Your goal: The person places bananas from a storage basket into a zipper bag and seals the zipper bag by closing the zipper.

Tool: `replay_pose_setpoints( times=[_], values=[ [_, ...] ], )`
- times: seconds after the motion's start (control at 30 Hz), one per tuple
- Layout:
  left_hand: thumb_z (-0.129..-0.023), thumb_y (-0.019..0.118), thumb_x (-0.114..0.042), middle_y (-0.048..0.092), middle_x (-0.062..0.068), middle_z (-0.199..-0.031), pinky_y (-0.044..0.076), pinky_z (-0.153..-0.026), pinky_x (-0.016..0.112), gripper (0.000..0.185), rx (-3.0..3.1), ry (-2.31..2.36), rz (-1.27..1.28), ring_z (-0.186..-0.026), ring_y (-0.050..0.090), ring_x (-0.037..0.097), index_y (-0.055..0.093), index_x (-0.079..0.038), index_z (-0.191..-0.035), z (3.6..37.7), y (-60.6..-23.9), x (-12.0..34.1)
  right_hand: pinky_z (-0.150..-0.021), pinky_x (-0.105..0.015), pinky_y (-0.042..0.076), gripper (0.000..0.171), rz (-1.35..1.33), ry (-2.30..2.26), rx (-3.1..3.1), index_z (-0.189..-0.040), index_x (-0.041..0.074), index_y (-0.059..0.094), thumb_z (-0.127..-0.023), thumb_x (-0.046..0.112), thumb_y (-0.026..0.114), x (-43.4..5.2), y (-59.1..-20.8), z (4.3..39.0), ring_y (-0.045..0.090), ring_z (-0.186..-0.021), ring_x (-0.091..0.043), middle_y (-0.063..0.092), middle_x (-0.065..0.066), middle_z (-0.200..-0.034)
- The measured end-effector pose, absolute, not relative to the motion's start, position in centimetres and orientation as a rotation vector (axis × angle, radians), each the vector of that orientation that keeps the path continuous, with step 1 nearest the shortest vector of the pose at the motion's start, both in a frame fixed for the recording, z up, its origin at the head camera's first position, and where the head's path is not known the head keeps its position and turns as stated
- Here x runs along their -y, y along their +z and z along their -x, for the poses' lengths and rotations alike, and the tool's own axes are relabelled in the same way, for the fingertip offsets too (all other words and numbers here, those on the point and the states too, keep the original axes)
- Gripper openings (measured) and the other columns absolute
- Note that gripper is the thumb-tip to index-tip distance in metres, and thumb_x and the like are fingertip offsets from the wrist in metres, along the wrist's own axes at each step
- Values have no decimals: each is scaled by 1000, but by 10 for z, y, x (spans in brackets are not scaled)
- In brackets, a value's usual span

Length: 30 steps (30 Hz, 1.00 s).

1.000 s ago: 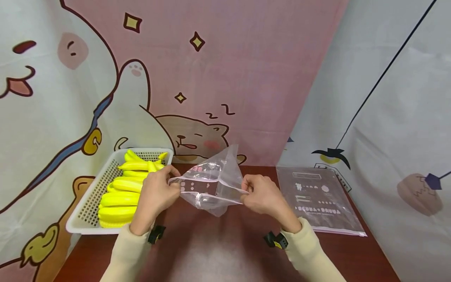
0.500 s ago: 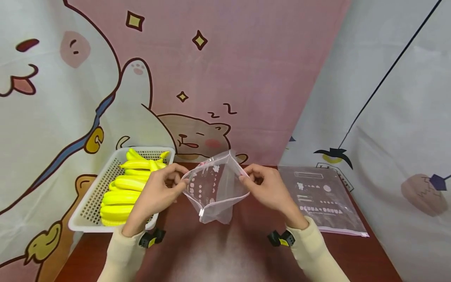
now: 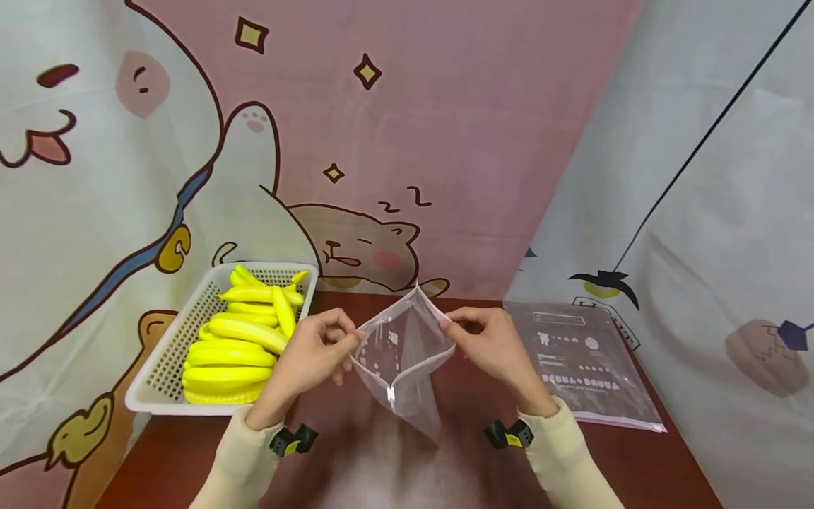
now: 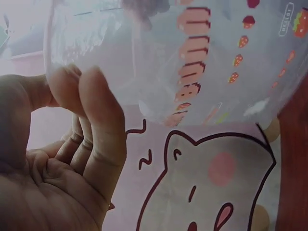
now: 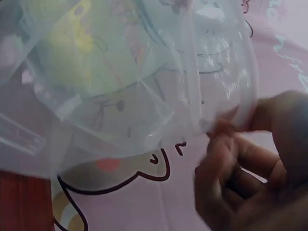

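Between the two hands hangs a translucent zip bag (image 3: 416,382), its mouth spread wide in a diamond shape and its white slider at the near corner. My left hand (image 3: 321,350) pinches the left side of the rim between thumb and fingers. On the opposite side, my right hand (image 3: 486,346) pinches the rim the same way. Printed strawberries and pink lettering show on the bag (image 4: 192,53) in the left wrist view. Through the film in the right wrist view, the bag (image 5: 120,120) appears to have nothing inside near the mouth.
A white perforated basket (image 3: 149,382) full of yellow bananas (image 3: 229,364) stands on the left of the dark red table (image 3: 356,466). A second zip bag (image 3: 588,364) lies flat at the right. A cartoon-printed curtain (image 3: 477,141) rises behind and around the table.
The bag's mouth has spread from a narrow slit to a wide opening facing up. Both hands have shifted their grip along the rim, and the slider corner has swung toward the front.
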<state>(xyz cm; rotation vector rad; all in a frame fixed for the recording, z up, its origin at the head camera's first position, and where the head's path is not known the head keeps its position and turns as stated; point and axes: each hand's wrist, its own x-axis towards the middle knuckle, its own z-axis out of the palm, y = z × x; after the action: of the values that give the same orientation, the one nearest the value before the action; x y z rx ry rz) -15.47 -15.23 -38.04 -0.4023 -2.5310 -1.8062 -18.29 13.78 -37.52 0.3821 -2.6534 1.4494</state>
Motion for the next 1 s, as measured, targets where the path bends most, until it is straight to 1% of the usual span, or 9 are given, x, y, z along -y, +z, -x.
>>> replay_pose_setpoints(
  times=[0.13,0.23,0.37,0.43,0.5,0.63,0.77,0.87,1.0],
  values=[
    [-97,68,-11,61,13,-58,54,-43,37,13,2537,-1820,371,-39,55,22,61,-3,-90,153,-384,151,-44,-26,40,13,-396,1477,2677,-102,15,80,-95,24,73,-134,-378,182,54,-49,-11,63,-5,-60],
    [-97,67,-12,62,13,-58,53,-42,35,11,2540,-1804,358,-39,57,26,62,-4,-90,151,-386,147,-44,-27,44,13,-456,1538,2698,-103,13,79,-95,21,73,-131,-379,181,56,-48,-15,66,-6,-65],
    [-97,65,-9,63,11,-56,50,-41,33,9,2523,-1778,333,-40,58,32,62,-6,-89,151,-388,146,-50,-28,52,13,-541,1571,2711,-104,13,78,-92,14,74,-130,-379,179,64,-56,-23,70,-5,-75],
    [-96,65,-8,63,11,-56,49,-41,33,9,2514,-1779,312,-39,58,31,62,-6,-88,151,-390,147,-50,-28,52,14,-554,1571,2711,-104,13,79,-91,12,74,-130,-379,178,64,-56,-23,71,-6,-77],
    [-97,65,-8,63,11,-57,51,-41,34,10,2516,-1785,292,-39,57,29,61,-7,-88,152,-392,150,-48,-27,48,15,-553,1545,2709,-103,13,79,-91,10,72,-131,-380,178,61,-53,-19,69,-6,-72],
    [-98,67,-16,63,14,-61,53,-43,36,13,2552,-1772,300,-42,56,22,63,-8,-89,155,-393,154,-44,-27,44,18,-492,1539,2691,-105,11,79,-91,7,68,-133,-383,178,55,-48,-13,64,-3,-64],
    [-100,68,-30,64,19,-68,54,-46,36,23,2598,-1741,324,-45,55,19,65,-9,-92,159,-395,156,-46,-29,50,19,-418,1641,2655,-109,7,77,-93,6,68,-135,-388,181,56,-49,-14,64,-3,-65],
    [-100,66,-39,65,18,-73,55,-48,37,30,2629,-1731,316,-49,57,22,66,-10,-94,162,-396,157,-48,-30,53,19,-375,1700,2627,-110,4,76,-93,5,69,-137,-392,183,57,-51,-14,65,-4,-67],
    [-102,63,-41,65,12,-74,57,-50,40,32,2639,-1720,309,-57,62,32,66,-10,-95,167,-398,162,-49,-31,54,19,-324,1739,2602,-110,3,75,-93,6,69,-139,-394,184,57,-52,-13,64,-4,-67]
  ],
)
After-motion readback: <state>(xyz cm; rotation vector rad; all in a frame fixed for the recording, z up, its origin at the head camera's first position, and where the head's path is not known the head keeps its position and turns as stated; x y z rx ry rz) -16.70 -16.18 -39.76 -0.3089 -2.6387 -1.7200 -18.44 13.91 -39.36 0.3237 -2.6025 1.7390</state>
